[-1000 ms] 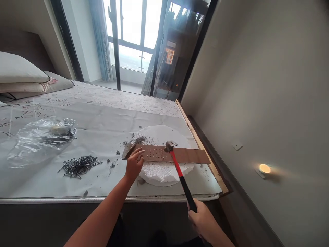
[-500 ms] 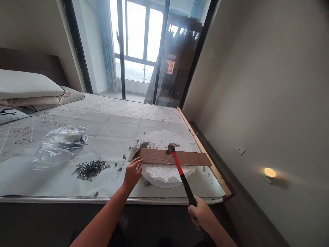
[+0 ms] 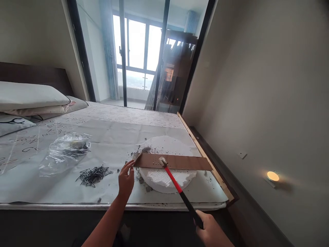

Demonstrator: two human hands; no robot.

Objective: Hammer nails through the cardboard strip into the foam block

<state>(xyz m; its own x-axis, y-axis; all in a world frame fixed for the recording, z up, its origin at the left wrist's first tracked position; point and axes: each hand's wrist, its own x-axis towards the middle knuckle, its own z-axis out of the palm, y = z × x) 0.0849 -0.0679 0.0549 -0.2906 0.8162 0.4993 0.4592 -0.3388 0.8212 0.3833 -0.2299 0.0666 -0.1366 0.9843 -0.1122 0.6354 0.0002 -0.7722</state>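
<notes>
My right hand is wrapped round the black grip of a red and black hammer. The hammer's head is over a brown board, which bears rows of small nail heads left of its middle. My left hand is at the board's left end, its fingertips at the lifted corner; whether they grip it is hard to tell. Beneath the board is a round white foam slab, with grey crumbs and small chunks around its left side. Left of my left hand, a heap of nails sits on the grey sheet.
A clear plastic bag with dark contents lies on the left of the mattress. Pillows are at the far left. A wooden rail runs along the right edge, beside the wall. Glass doors stand behind.
The hammer head has come down and left onto the board. My left hand has shifted a little left and down. The whole view has tilted slightly upward.
</notes>
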